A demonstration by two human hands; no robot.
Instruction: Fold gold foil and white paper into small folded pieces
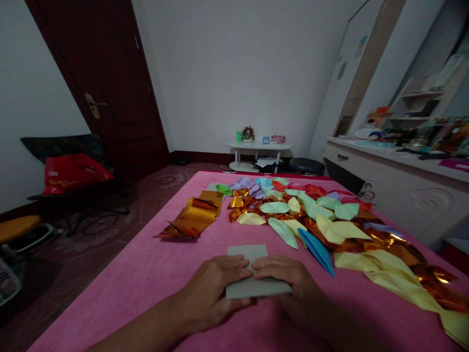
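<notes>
A pale grey-green sheet of paper [256, 288] lies on the pink cloth in front of me, its near part raised and bent over toward the far part. My left hand [214, 283] grips its left side, fingers on top and thumb under the near edge. On the right side, my right hand [293, 278] holds the same sheet, fingers across its top; its thumb is mostly hidden in shadow. The fingertips of both hands almost meet at the middle. Beyond the right hand lies a blue folded paper [318, 250].
A pile of folded papers in yellow [340, 230], pale green [275, 208] and shiny gold covers the right of the pink-covered table [135, 274]. Gold foil sheets [194, 217] lie at the left. Beyond are a small white table [256, 145], a chair with a red bag [75, 172] and a white cabinet [399, 181].
</notes>
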